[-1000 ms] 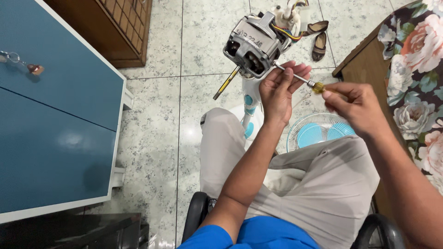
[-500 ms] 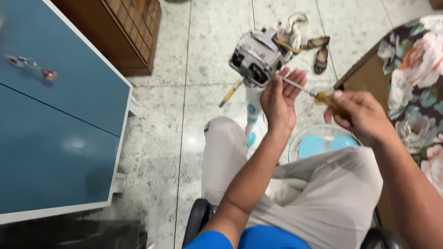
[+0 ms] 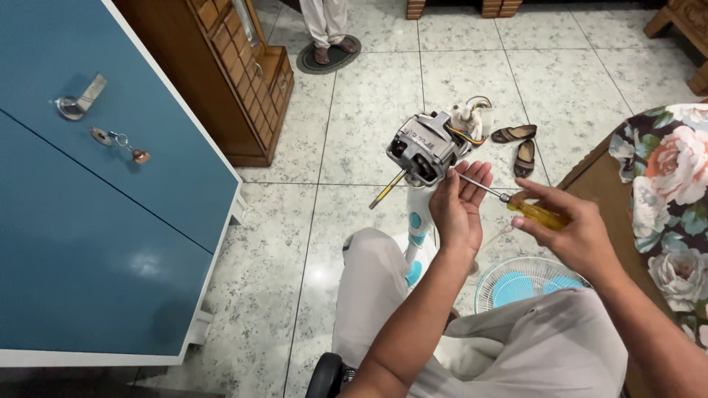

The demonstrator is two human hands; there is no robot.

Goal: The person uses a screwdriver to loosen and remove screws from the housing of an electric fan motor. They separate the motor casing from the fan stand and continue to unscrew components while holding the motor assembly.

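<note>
The right hand [image 3: 571, 225] is clamped around the yellow handle of a screwdriver [image 3: 532, 210], whose thin metal shaft slants up and left to the fan motor [image 3: 424, 147]. The left hand [image 3: 459, 203] is raised just beside the motor, palm toward the camera and fingers spread apart; it grips nothing, and the shaft crosses in front of its fingers. The grey motor sits bare on top of a white fan stand [image 3: 417, 228] with blue buttons, and a bundle of coloured wires [image 3: 472, 121] juts from its back. A second, yellow-and-black tool [image 3: 386, 190] pokes out below the motor on the left.

The person sits with grey-trousered knees beneath the hands. A round fan guard with blue blades [image 3: 527, 284] lies on the floor [image 3: 369, 103] by the right knee. The floor is pale speckled tile. A pair of dark shoes [image 3: 520, 144] lies past the motor, a blue cabinet [image 3: 103, 221] with keys in its lock stands at left, a wooden drawer chest [image 3: 236, 74] behind it, and a floral cloth [image 3: 671, 199] at right. Another person's feet [image 3: 330, 51] rest on a mat far off.

Compared with half a second ago, the view has tilted up to show more of the room, while both hands keep their positions at the motor.
</note>
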